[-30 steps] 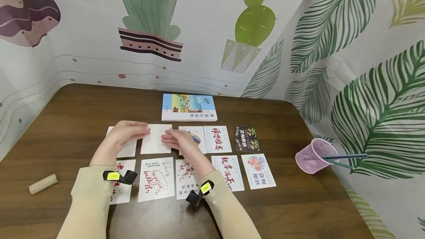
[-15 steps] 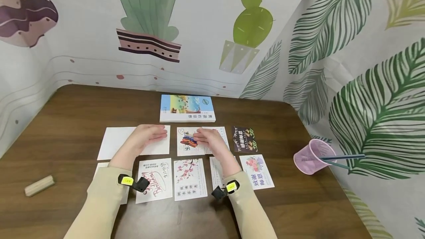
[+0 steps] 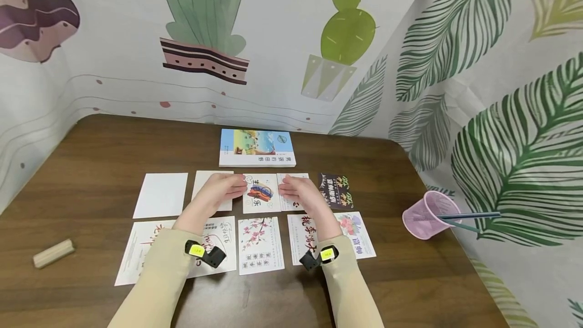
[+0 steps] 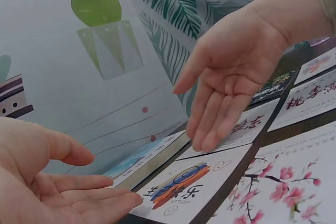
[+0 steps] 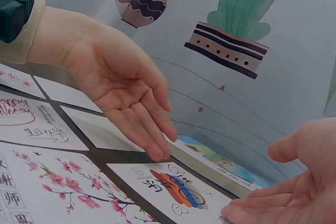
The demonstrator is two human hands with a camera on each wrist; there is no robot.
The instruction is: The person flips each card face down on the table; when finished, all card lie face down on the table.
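My left hand (image 3: 215, 194) and right hand (image 3: 306, 194) hover on either side of a white card with an orange and blue brushstroke design (image 3: 260, 195) in the far row. In the left wrist view my right hand (image 4: 236, 77) has its palm facing inward, fingers extended. The right wrist view shows my left hand (image 5: 118, 82) the same way, palm inward, holding nothing. The left hand partly covers a blank white card (image 3: 204, 180). Beneath the right hand lies a card with red lettering (image 3: 284, 204), partly hidden. Whether the right fingertips touch the cards cannot be told.
Another blank card (image 3: 160, 195) lies far left, a dark card (image 3: 335, 191) right. The near row includes a plum-blossom card (image 3: 261, 247) and a bouquet card (image 3: 362, 237). Beyond sits a book (image 3: 257, 148). A pink cup (image 3: 416, 216) with sticks lies right, a pale block (image 3: 53, 253) left.
Both hands have moved rightward from around the blank card to around the brushstroke card. The right hand moved farther at first; the left followed, narrowing the gap. The cards stay in place.
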